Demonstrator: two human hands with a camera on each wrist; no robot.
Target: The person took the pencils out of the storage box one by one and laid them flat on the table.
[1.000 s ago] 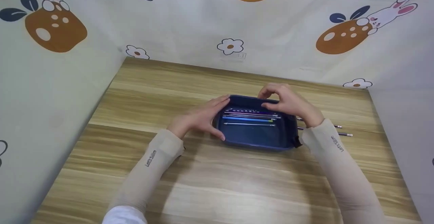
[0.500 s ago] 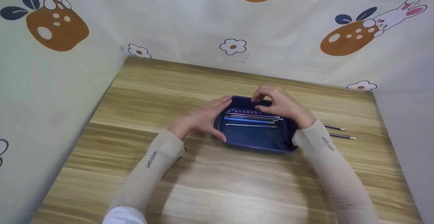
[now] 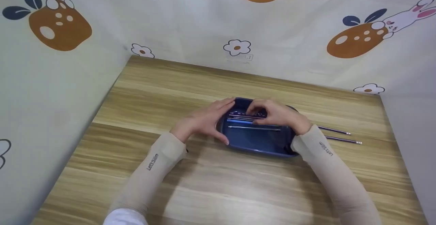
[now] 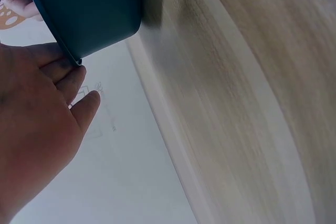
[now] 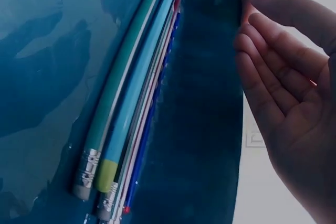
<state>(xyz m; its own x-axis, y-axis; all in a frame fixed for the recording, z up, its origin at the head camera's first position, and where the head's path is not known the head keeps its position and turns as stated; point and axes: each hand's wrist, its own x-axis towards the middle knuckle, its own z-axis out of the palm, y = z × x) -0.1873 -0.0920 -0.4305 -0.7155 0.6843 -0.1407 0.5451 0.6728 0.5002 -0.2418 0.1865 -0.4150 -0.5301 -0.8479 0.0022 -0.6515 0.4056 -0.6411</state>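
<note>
A dark blue open box (image 3: 262,149) stands on the wooden table and holds several pencils. My left hand (image 3: 204,121) spans the box's left end, fingers and thumb spread straight; in the left wrist view its fingertips touch the rim. My right hand (image 3: 277,116) hovers over the pencils, thumb and fingers bent but apart, covering some of them. Nearest the front lies a green pencil (image 3: 253,128) with an eraser. Beside it in the right wrist view are a light blue pencil (image 5: 131,103) with a yellow-green end and several thin striped pencils (image 5: 147,103).
Two dark pencils with white ends, one farther back (image 3: 335,130) and one nearer (image 3: 344,140), lie on the table right of the box, partly behind the right wrist. Patterned pale walls (image 3: 190,24) enclose the table (image 3: 163,85) at the back and sides.
My right hand has moved from the box's back rim leftward and down over the pencils, and now hides part of them. The left hand stays at the left end. The head view has shifted slightly.
</note>
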